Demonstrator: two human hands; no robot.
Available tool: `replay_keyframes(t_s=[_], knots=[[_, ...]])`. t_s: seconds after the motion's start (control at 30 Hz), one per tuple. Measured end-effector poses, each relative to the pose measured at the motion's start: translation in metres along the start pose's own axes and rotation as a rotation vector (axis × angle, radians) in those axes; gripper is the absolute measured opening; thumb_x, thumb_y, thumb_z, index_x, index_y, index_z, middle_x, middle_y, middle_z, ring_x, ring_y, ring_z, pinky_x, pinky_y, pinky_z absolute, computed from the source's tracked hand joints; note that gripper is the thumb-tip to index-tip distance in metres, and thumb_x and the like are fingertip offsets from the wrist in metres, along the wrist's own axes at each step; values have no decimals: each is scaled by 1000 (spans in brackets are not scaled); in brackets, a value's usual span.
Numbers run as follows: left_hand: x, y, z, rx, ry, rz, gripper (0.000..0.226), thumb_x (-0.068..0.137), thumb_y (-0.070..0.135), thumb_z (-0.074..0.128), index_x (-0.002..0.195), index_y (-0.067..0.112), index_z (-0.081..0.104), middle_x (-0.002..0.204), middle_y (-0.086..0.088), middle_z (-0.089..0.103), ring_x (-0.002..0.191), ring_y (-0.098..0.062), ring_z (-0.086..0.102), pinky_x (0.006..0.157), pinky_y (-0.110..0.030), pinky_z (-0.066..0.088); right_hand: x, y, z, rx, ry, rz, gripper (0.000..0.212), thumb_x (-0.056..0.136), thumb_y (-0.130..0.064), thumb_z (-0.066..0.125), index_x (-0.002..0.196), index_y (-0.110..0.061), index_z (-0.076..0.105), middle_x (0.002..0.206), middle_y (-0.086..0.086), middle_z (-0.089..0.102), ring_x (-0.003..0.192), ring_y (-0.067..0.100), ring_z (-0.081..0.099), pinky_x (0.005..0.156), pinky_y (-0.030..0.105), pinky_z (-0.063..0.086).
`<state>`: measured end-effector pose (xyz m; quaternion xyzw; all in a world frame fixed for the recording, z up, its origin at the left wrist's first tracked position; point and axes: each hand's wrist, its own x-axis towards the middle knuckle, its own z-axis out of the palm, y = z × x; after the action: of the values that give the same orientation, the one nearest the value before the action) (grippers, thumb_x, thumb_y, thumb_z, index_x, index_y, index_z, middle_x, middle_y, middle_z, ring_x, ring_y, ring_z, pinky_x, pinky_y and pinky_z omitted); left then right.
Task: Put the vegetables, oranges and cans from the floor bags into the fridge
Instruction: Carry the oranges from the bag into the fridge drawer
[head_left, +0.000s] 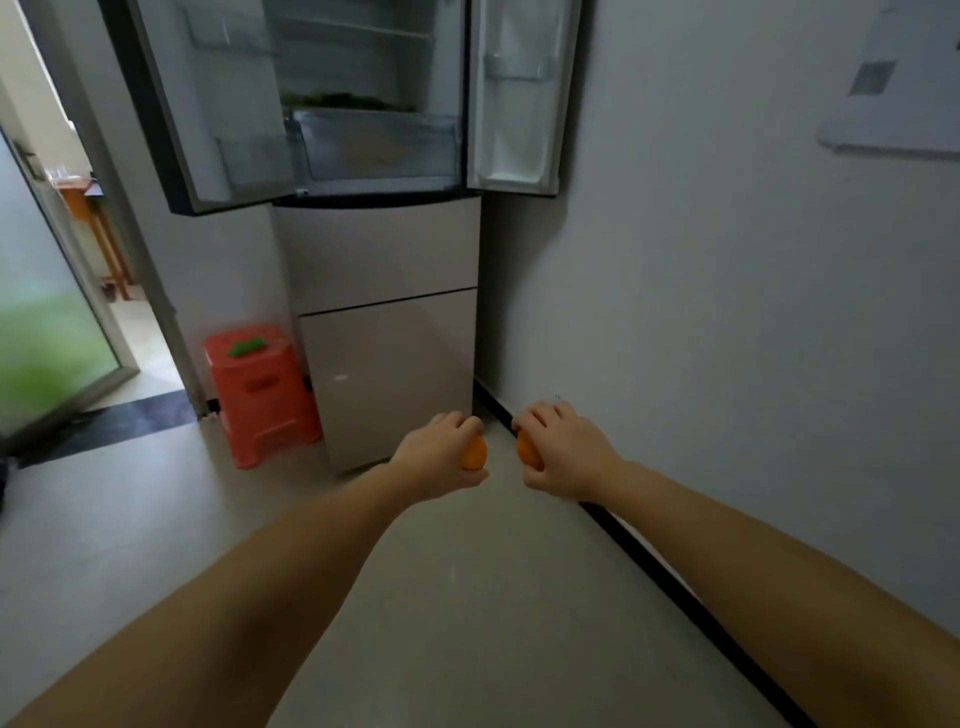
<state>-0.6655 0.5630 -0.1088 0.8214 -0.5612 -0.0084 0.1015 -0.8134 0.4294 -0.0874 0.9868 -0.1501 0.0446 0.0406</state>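
Now your left hand (441, 451) and right hand (558, 451) each grip an orange (475, 454), held low before the open fridge (374, 156); next, likely, raise both into its drawer (382, 148).

Both bare arms are stretched forward, side by side. The left hand (441, 452) is curled, knuckles up, round an orange (474, 453). The right hand (563, 449) is curled round another orange (528, 449), the hands held near each other.
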Motion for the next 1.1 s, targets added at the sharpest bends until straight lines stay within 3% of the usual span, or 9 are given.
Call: replay_keyframes(t_s=[0.43,0.53,0.73,1.1], knots=[[261,-137,-88,200,168,31,57,82,45,63,129,23,37,129,-3,44,118,-23,44,83,-34,45,295,121,-43,39,207,-7,59,82,-38,61,134,-22,37,137,5,39,120,29,41,92,39,46],[328,-170,-107,243,243,2,56,83,45,62,128,23,38,127,-3,45,117,-23,45,84,-35,47,375,152,-50,40,278,-33,60,81,-40,61,134,-22,36,136,5,39,118,29,40,90,42,47],[454,-238,-160,346,309,-90,57,84,48,59,130,22,38,129,-3,43,117,-22,43,83,-37,49,533,206,-68,125,344,-134,60,81,-39,62,134,-22,38,134,4,40,119,26,40,88,35,44],[609,-378,-245,414,482,-231,63,83,48,62,135,23,37,132,-3,43,122,-22,43,84,-37,48,779,225,-105,304,477,-320,55,80,-35,63,129,-21,42,130,3,42,115,25,41,89,41,47]])
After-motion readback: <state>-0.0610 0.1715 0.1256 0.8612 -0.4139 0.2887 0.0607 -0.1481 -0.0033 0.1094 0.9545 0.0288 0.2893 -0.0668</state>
